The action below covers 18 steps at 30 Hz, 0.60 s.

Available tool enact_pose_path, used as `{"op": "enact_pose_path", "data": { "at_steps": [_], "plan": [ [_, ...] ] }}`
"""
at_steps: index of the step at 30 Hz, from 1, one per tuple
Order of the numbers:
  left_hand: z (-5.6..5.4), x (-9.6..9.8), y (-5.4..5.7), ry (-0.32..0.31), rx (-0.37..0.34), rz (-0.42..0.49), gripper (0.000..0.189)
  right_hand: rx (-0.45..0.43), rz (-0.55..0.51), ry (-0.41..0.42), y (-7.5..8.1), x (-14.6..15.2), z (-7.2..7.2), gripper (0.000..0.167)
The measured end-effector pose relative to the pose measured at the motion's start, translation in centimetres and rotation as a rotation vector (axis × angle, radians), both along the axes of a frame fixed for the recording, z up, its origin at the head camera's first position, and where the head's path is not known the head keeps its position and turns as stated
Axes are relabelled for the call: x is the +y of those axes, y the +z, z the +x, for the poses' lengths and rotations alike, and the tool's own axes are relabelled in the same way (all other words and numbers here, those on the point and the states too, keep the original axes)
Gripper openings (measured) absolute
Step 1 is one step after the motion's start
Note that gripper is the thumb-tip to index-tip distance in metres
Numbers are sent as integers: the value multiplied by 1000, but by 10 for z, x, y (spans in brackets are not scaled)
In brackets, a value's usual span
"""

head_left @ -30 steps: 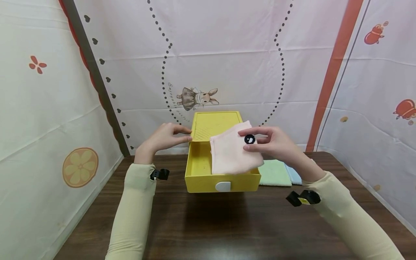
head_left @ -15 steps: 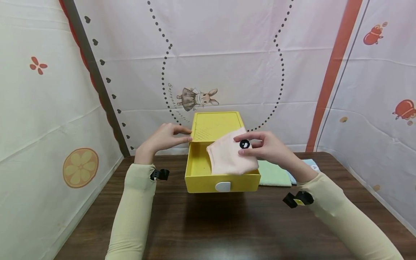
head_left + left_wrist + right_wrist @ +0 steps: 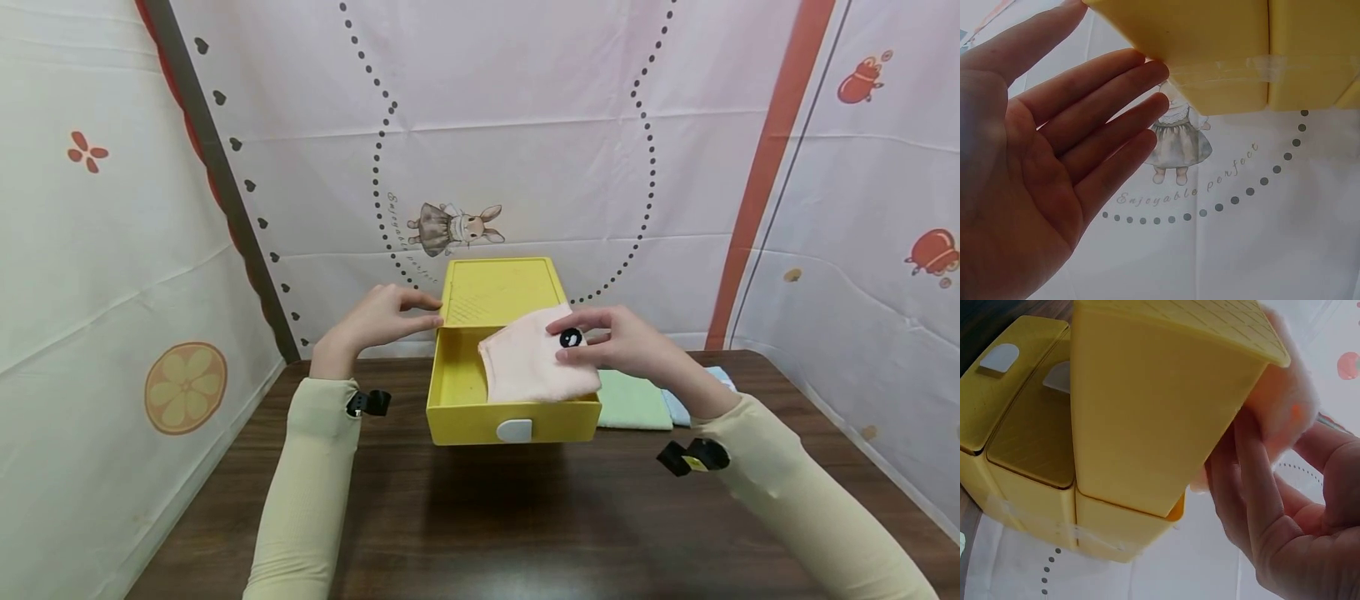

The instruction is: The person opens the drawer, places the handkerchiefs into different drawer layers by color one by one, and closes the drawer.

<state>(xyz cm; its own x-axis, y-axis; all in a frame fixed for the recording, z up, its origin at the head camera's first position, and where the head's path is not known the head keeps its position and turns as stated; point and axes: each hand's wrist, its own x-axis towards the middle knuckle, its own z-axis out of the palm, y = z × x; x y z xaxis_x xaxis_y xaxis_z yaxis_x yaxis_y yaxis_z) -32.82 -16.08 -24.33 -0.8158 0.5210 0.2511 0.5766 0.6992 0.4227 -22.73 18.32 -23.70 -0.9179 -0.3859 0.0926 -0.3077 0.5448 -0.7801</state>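
A yellow stacked drawer unit [image 3: 502,287] stands at the table's far side, its top drawer [image 3: 472,427] pulled out and showing a white knob [image 3: 515,430]. My right hand [image 3: 633,340] pinches a folded pink cloth [image 3: 521,362] with a round black-and-white patch near the fingertips. That cloth lies slanted, its lower part inside the drawer's right half and its upper corner over the unit's top edge. On the other side, my left hand [image 3: 378,318] touches the unit's left edge with fingertips; the left wrist view shows its fingers fairly straight along the yellow wall [image 3: 1210,56].
Right of the unit, a green cloth [image 3: 633,404] and a blue cloth [image 3: 677,408] lie on the dark wood table [image 3: 600,517]. Lower drawers [image 3: 1029,434] with white knobs appear shut in the right wrist view. Printed fabric [image 3: 517,167] hangs behind and at both sides.
My right hand has brought the pink cloth left and lower, further over the drawer, with a slight shift back right in the last half second. My left hand has stayed put.
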Motion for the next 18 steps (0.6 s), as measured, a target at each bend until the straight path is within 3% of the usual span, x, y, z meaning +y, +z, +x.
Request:
{"op": "enact_pose_path", "data": {
  "at_steps": [12, 18],
  "plan": [
    [0, 0, -1, -3, 8, 0, 46, -128, 34, 46, 14, 5, 4, 48],
    [0, 0, -1, -6, 11, 3, 47, -117, 103, 40, 14, 3, 2, 47]
  ]
}}
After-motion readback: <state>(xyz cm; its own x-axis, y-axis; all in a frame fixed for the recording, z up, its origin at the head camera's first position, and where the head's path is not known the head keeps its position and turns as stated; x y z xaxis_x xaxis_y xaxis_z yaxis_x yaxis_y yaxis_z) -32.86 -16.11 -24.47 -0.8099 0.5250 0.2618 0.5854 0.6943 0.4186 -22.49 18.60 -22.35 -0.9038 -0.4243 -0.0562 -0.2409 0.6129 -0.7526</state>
